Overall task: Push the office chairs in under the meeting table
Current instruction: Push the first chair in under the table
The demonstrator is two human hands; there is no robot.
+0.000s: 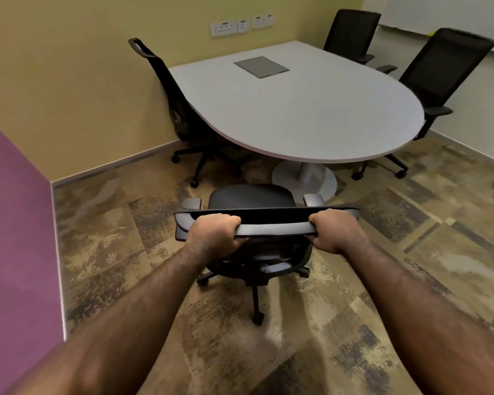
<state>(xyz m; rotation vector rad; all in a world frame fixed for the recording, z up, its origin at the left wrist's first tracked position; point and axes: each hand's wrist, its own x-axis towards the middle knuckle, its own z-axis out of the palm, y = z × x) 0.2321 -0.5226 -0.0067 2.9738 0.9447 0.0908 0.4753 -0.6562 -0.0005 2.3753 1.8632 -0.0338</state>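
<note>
Short of meeting table [311, 109]: left hand [211, 233], right hand [335, 230] grip office chair [274, 228] backrest.

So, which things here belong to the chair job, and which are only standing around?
Job: held chair, both hands gripping its backrest; meeting table; left chair; two right chairs.
Not job: wall sockets, table hatch.

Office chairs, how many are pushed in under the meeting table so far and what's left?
Done: the chair by the wall and two far chairs sit close against the table. In hand: left hand and right hand grip the near chair. Left: rolling it under the rounded end.
</note>
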